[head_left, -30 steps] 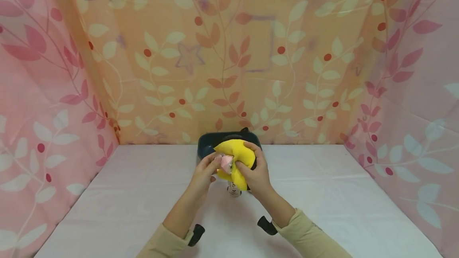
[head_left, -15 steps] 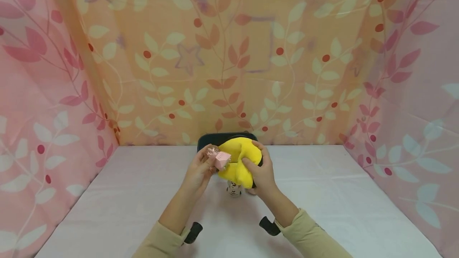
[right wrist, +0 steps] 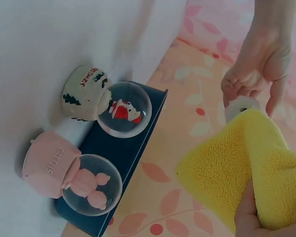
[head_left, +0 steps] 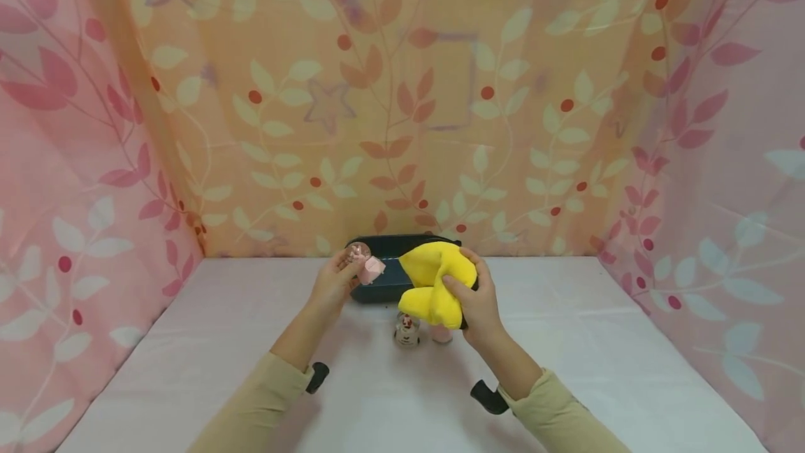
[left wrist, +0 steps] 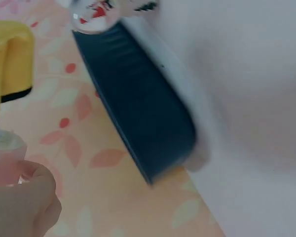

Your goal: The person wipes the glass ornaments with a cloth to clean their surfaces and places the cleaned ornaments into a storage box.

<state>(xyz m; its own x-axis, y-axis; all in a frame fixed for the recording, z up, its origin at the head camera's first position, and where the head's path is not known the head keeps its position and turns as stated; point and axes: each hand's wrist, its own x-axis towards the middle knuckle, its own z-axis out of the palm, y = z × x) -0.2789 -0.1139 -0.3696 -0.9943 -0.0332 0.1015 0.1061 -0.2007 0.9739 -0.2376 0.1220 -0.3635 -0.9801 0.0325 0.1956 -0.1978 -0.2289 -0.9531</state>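
My left hand (head_left: 330, 285) pinches a small pink snow globe (head_left: 372, 270), its clear dome tipped toward the upper left in the head view. The globe's pale underside (right wrist: 240, 106) peeks out past the cloth in the right wrist view. A yellow fleecy cloth (head_left: 434, 278) with a black edge is bunched in my right hand (head_left: 484, 299), thumb pressed into its folds. Globe and cloth are held up apart from each other, above the table and in front of a dark blue tray (head_left: 380, 292).
Two more snow globes stand before the tray: a white one with a red-and-white figure (right wrist: 89, 94) and a pink one (right wrist: 49, 165). The table (head_left: 189, 369) is white. Patterned fabric (head_left: 390, 89) closes off the back and sides. Black curved pieces (head_left: 489, 397) sit at both wrists.
My left hand has drawn the snow globe left, out of the cloth's folds. My right hand has shifted right with the cloth, so the tray and the standing globes show more.
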